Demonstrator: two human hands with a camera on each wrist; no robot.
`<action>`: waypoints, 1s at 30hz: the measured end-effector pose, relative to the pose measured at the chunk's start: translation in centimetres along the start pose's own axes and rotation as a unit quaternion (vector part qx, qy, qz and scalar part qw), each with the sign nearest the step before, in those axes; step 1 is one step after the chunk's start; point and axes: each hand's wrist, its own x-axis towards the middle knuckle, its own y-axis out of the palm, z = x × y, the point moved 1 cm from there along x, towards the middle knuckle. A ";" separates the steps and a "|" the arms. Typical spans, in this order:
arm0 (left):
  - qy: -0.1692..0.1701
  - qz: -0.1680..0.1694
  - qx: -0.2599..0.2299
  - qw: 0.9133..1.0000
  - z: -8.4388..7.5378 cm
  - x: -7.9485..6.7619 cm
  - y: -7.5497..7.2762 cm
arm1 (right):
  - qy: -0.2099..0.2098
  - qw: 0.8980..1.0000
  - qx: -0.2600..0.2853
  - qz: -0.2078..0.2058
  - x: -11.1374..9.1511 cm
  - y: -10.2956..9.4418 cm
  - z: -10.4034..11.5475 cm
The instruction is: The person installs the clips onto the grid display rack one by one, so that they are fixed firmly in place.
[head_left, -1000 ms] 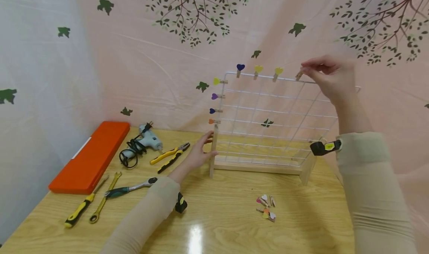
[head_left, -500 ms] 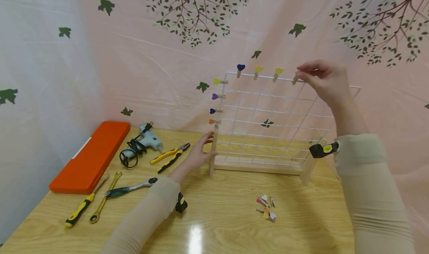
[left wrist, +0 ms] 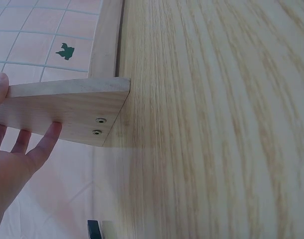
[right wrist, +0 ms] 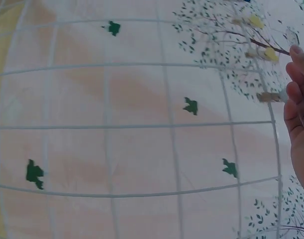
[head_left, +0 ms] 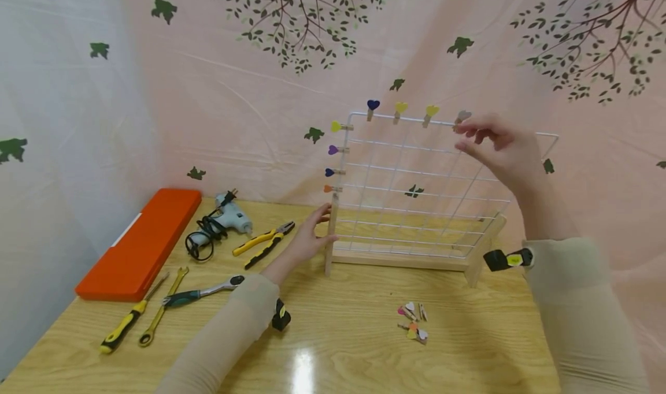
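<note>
A white wire grid [head_left: 416, 166] stands in a wooden frame on the table. My left hand [head_left: 307, 238] holds the frame's left side board [left wrist: 67, 109], thumb at the front edge and fingers against its outer face. Heart-topped clothespins line the grid's left and top edges, among them a dark blue one [head_left: 373, 105] and a yellow one [head_left: 432, 112]. Farthest right on the top wire is a pale grey heart clothespin [head_left: 463, 116]. My right hand [head_left: 502, 148] is just beside it, thumb and fingers apart; its fingers partly cover the clip in the head view.
Several loose heart clothespins [head_left: 413, 323] lie in front of the frame. To the left are an orange case [head_left: 140, 244], a glue gun [head_left: 226, 218], pliers [head_left: 265, 244], a ratchet [head_left: 203, 292], a wrench [head_left: 163, 307] and a screwdriver [head_left: 127, 324]. A patterned cloth [head_left: 250, 134] hangs behind.
My right hand has let go of the grey heart clothespin, which now sits on the top wire. Its fingers have parted and the hand has lowered slightly. The left hand has stayed put.
</note>
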 end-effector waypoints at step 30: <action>-0.011 0.003 -0.003 1.000 0.0 0.1 0.0 | 0.143 0.905 0.100 0.389 -24.7 12.1 -8.7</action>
